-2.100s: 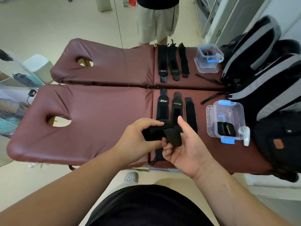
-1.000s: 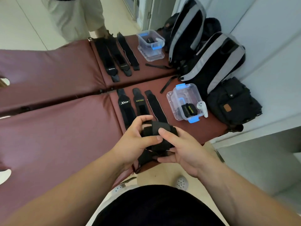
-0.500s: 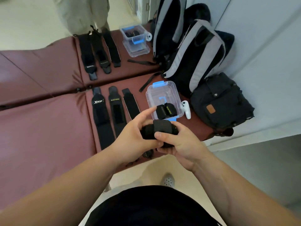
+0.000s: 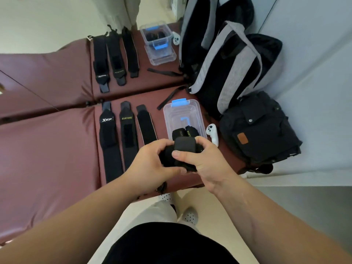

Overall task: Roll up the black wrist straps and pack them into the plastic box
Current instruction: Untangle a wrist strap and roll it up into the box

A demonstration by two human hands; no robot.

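While we hold the rolled wrist strap [image 4: 184, 147] above the near edge of the maroon massage table [image 4: 47, 159], both hands curl round it. The left hand [image 4: 152, 165] grips its left end, and the right hand [image 4: 204, 161] wraps its right end with the thumb pressed across the front. The roll's long axis runs left to right between our palms. The open plastic box [image 4: 182, 111] lies directly ahead, just beyond the fingertips, with its long axis pointing away from us; the right hand is nearer to it. Rolled straps [image 4: 185, 132] occupy its near end, so we judge the far end free. Three flat straps [image 4: 128, 136] lie left of the box and a white controller [image 4: 212, 133] lies just right of it. Beyond, a second table [image 4: 57, 60] carries more flat straps [image 4: 114, 58] and a second box [image 4: 157, 38]. A black bag [image 4: 257, 130] and backpacks [image 4: 228, 67] rest against the wall.
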